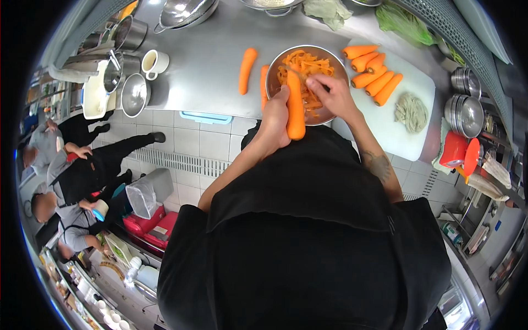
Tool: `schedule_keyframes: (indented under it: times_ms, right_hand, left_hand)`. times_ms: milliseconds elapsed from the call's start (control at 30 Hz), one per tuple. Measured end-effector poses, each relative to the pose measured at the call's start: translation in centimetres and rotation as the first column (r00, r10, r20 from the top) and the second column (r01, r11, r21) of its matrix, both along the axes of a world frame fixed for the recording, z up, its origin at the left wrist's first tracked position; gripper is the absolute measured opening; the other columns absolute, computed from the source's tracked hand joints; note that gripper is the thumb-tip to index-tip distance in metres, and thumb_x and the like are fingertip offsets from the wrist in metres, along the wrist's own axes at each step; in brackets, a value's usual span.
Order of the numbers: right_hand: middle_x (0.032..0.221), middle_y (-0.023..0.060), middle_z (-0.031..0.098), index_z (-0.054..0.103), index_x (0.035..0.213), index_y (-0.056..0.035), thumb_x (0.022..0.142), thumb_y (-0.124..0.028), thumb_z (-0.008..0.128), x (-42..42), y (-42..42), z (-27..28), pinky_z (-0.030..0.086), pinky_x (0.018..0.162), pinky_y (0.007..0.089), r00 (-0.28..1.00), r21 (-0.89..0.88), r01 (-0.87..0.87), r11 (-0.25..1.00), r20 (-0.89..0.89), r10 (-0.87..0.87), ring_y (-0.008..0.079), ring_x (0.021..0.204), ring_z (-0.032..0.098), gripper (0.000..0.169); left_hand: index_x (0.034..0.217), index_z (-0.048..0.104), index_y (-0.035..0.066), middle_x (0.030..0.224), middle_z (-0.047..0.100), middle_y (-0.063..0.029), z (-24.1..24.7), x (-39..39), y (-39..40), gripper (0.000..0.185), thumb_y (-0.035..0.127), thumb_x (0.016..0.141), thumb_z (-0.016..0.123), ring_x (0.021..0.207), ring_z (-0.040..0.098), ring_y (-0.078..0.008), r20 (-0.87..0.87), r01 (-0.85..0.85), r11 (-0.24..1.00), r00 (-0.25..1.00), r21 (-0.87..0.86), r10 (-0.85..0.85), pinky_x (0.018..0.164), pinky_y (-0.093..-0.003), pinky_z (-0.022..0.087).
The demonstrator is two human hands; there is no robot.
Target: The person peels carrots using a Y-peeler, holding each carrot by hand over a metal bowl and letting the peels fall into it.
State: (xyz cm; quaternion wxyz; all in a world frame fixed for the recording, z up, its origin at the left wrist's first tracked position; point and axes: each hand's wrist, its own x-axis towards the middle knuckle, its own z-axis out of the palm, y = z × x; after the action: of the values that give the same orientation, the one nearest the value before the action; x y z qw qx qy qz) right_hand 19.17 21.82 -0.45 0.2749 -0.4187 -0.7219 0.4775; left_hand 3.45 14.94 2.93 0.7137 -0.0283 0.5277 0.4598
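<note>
A large carrot (295,108) lies in the grip of my left hand (277,117), its far end over a round metal bowl (274,88) that holds orange peel strips (311,62). Over the same bowl, my right hand (333,95) has its fingers closed on a peeler (298,73), which touches the carrot near its far end; the peeler is small and partly blurred. A smooth carrot (248,71) rests on the steel counter left of the bowl, and another carrot (264,86) is partly hidden by the bowl's left rim. Several carrots (373,70) with cut tops lie to the right.
A white cutting board (406,140) carries those carrots and a crumpled cloth (411,112). On the steel counter (198,62) at left stand a cream mug (155,64) and a steel bowl (135,95). Stacked steel bowls (466,115) sit at right. Several people (78,165) stand at far left.
</note>
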Motion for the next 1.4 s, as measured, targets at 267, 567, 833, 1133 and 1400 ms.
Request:
schedule_keyframes:
  times_ms: [267,567,833,1133,1400]
  right_hand:
    - [0.083,0.0131,0.069,0.068,0.100,-0.0015,0.094,-0.029,0.061,1.2,1.3,-0.1,0.051,0.070,0.0305,0.978,-0.090,0.197,0.976,0.094,-0.189,0.0185,0.073,0.065,0.029]
    - [0.089,0.0156,0.070,0.069,0.096,0.0004,0.088,-0.026,0.068,-0.1,-3.3,2.6,0.054,0.072,0.0360,1.000,0.194,-0.001,0.981,0.031,-0.005,0.0311,0.080,0.068,0.028]
    - [0.085,0.0146,0.069,0.067,0.096,0.0020,0.090,-0.022,0.066,-0.2,-3.2,2.0,0.051,0.069,0.0337,0.998,0.107,-0.046,0.993,-0.048,0.052,0.0254,0.075,0.066,0.024]
    - [0.083,0.0149,0.068,0.069,0.098,-0.0022,0.093,-0.030,0.062,-1.3,-2.5,-0.1,0.050,0.068,0.0333,1.000,-0.081,0.005,0.997,-0.010,-0.006,0.0262,0.075,0.066,0.029]
    - [0.075,0.0173,0.063,0.066,0.092,-0.0025,0.095,-0.035,0.056,-0.6,2.3,-2.5,0.046,0.062,0.0361,0.950,-0.191,0.240,0.952,0.246,-0.190,0.0286,0.066,0.060,0.035]
  left_hand:
    - [0.115,0.049,0.002,0.082,0.055,-0.0107,0.4,-1.3,1.1,0.038,0.033,0.105,0.032,0.065,0.056,-0.0209,0.076,-0.010,0.995,0.997,0.102,0.003,0.059,-0.0345,0.050]
    - [0.109,0.047,0.005,0.086,0.055,-0.0120,-2.9,-2.2,5.0,0.032,0.033,0.104,0.031,0.068,0.054,-0.0226,0.049,-0.340,0.938,0.940,0.069,0.337,0.058,-0.0371,0.049]
    - [0.119,0.043,0.007,0.089,0.056,-0.0111,-3.3,-1.8,4.4,0.029,0.028,0.103,0.030,0.071,0.056,-0.0217,0.086,-0.308,0.941,0.951,0.143,0.299,0.059,-0.0378,0.050]
    - [0.121,0.048,0.006,0.086,0.058,-0.0093,1.3,-1.5,2.4,0.031,0.026,0.103,0.032,0.070,0.058,-0.0208,-0.064,-0.090,0.987,0.993,0.132,0.099,0.059,-0.0341,0.050]
    - [0.108,0.052,0.007,0.083,0.057,-0.0079,1.4,-1.1,-0.4,0.032,0.035,0.104,0.038,0.065,0.054,-0.0171,0.016,0.100,0.994,0.995,0.046,-0.100,0.056,-0.0310,0.047]
